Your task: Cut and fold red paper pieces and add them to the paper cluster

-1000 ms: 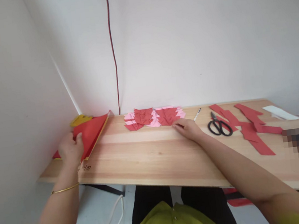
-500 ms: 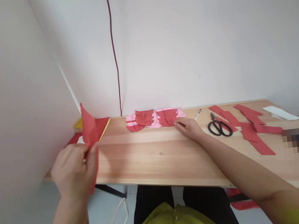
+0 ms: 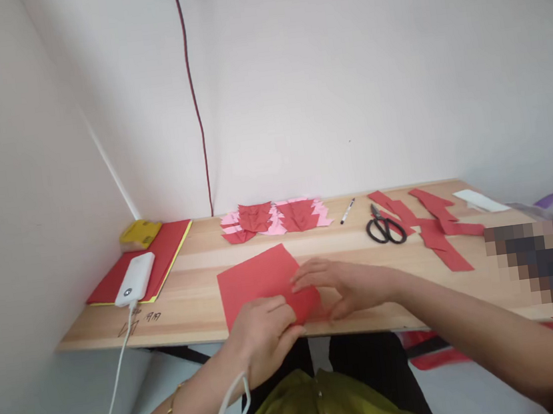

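Red sheet (image 3: pixel 252 277) at the front of the wooden table (image 3: pixel 194 318) is gripped by the curled left hand (image 3: pixel 266 332), the loosely open right hand (image 3: pixel 344 286) beside it, while a red paper stack (image 3: pixel 170 240) bears a yellow packet (image 3: pixel 141 235).

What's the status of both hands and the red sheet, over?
Left hand on red sheet. Right hand at its right side. Scissors apart, farther right.
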`<state>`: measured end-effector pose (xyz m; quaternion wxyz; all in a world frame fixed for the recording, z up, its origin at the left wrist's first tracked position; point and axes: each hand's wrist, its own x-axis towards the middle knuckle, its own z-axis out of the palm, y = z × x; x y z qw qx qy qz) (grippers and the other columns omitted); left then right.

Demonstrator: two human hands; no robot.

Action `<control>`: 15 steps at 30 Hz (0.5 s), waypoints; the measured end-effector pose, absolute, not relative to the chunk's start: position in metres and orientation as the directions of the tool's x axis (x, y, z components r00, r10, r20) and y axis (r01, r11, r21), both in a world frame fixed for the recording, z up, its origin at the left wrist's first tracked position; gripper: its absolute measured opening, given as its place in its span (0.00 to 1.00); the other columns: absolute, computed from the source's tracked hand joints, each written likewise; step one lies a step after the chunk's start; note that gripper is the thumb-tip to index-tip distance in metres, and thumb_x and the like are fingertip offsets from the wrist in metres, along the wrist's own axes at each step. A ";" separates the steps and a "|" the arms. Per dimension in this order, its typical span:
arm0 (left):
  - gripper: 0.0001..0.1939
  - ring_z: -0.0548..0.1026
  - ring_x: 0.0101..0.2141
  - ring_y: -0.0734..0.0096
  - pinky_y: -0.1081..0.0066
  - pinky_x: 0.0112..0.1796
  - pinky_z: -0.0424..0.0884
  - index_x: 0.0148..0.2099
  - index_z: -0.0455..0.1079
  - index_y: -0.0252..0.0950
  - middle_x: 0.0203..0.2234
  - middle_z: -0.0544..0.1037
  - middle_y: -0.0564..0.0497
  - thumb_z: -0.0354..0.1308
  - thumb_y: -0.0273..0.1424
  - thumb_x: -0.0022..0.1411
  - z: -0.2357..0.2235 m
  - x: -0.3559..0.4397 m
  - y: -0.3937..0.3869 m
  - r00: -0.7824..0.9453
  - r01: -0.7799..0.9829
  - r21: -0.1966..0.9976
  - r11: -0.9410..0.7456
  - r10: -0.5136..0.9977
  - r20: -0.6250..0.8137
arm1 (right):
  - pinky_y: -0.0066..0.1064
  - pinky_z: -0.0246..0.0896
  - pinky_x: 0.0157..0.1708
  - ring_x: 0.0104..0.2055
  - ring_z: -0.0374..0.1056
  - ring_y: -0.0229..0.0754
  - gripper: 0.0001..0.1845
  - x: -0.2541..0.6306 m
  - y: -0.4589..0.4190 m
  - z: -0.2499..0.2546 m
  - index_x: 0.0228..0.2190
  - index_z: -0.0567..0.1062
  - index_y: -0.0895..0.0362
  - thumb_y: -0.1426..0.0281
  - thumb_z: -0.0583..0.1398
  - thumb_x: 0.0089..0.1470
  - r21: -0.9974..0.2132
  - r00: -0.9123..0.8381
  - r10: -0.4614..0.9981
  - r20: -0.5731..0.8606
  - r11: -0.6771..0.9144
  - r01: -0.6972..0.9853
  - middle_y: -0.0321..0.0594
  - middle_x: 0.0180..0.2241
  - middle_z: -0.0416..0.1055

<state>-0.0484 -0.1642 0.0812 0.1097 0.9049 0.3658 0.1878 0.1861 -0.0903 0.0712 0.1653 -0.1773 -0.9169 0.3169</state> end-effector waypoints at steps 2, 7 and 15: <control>0.14 0.66 0.25 0.74 0.74 0.26 0.58 0.27 0.66 0.35 0.23 0.69 0.52 0.51 0.35 0.63 0.082 -0.040 -0.161 0.658 0.586 0.436 -0.683 0.715 0.235 | 0.37 0.60 0.52 0.53 0.63 0.44 0.16 0.188 -0.100 0.053 0.43 0.75 0.51 0.69 0.62 0.51 -0.690 -0.857 0.481 0.187 0.685 0.234 0.42 0.50 0.69; 0.14 0.71 0.31 0.73 0.74 0.34 0.65 0.35 0.71 0.35 0.28 0.74 0.50 0.49 0.38 0.64 0.085 -0.040 -0.144 0.652 0.449 0.700 -0.556 0.739 0.170 | 0.33 0.66 0.42 0.40 0.71 0.41 0.11 0.207 -0.112 0.028 0.40 0.76 0.53 0.67 0.56 0.57 -0.862 -0.736 0.669 0.104 0.429 0.268 0.39 0.39 0.75; 0.14 0.72 0.44 0.65 0.66 0.47 0.67 0.46 0.71 0.37 0.43 0.75 0.45 0.49 0.36 0.63 0.037 -0.078 -0.109 0.577 0.565 0.687 -0.458 0.814 0.068 | 0.37 0.66 0.45 0.43 0.71 0.46 0.14 0.235 -0.119 0.022 0.37 0.77 0.53 0.59 0.57 0.55 -0.931 -0.468 0.881 0.068 0.224 0.286 0.41 0.39 0.75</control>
